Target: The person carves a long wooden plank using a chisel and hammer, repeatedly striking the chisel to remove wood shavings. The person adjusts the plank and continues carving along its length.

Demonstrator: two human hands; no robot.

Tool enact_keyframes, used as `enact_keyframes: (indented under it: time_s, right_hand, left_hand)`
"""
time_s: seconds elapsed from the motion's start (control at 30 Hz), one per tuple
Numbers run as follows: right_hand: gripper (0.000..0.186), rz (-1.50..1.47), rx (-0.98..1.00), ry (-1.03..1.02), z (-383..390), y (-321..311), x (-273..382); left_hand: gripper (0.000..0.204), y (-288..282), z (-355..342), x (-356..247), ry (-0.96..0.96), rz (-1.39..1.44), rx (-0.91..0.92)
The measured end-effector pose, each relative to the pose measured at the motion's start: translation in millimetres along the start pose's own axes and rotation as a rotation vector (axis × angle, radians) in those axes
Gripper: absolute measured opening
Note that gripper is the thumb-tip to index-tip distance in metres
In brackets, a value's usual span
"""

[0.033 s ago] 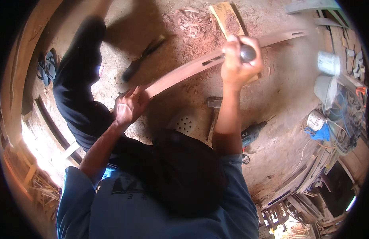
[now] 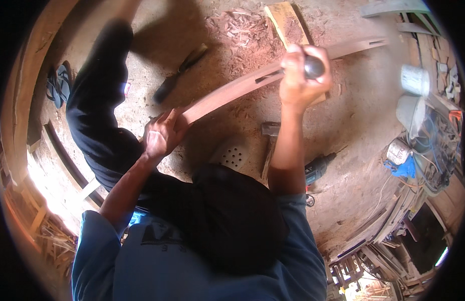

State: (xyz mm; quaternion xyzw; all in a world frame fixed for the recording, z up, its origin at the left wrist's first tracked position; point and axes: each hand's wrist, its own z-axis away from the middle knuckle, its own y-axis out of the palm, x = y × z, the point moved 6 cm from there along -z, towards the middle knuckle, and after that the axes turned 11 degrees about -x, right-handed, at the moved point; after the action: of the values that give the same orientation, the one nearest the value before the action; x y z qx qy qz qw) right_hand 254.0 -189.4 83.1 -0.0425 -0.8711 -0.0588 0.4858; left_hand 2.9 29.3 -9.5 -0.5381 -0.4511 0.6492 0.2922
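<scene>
A long, reddish wooden bar (image 2: 222, 99) with narrow slots cut in it lies slantwise before me. My left hand (image 2: 161, 136) is closed over its near left end, by my leg. Over the bar's middle, beside one slot, my right hand (image 2: 303, 83) is wrapped round an upright tool handle (image 2: 314, 66) with a dark, rounded end. The tool's working end is hidden beneath my fist. Under the bar runs a yellowish board (image 2: 280, 19), its upper part dusted with shavings.
Wood shavings (image 2: 245, 32) are heaped beyond the bar. A dark, long-handled tool (image 2: 180, 72) lies left of them. Nearer me are a hammer (image 2: 270, 129), a perforated pale object (image 2: 232, 154) and a power drill (image 2: 319, 168). White buckets (image 2: 414, 80) stand at right; sandals (image 2: 59, 84) lie far left.
</scene>
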Motion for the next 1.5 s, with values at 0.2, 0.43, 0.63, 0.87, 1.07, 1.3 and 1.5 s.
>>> enact_keyframes:
  time_s: [0.2, 0.43, 0.63, 0.87, 1.07, 1.3, 1.5]
  right_hand:
    - [0.008, 0.120, -0.059, 0.192, -23, 10, -38]
    - [0.006, 0.140, 0.009, -0.158, 22, 3, 31]
    - [0.014, -0.232, -0.538, 0.778, -40, -42, -56]
    - [0.008, -0.104, -0.253, 0.210, -26, -28, -12]
    - [0.007, -0.147, -0.220, 0.378, -26, -16, -45]
    - [0.008, 0.014, -0.278, 0.273, -5, -6, -5]
    - [0.022, -0.071, -0.487, 0.661, -34, -33, -35]
  left_hand:
    - [0.037, 3, -9, 12, -0.135, 0.065, 0.110]
    - [0.040, 6, -1, 4, -0.019, 0.133, 0.019]
    - [0.034, 2, 3, 2, -0.004, 0.124, 0.025]
    - [0.036, 1, -4, 2, -0.021, 0.064, -0.012]
    - [0.034, 5, -5, 12, -0.093, -0.019, 0.078]
    - [0.033, -2, -5, -1, 0.068, 0.043, -0.059]
    - [0.031, 5, 6, 3, -0.052, 0.060, 0.038]
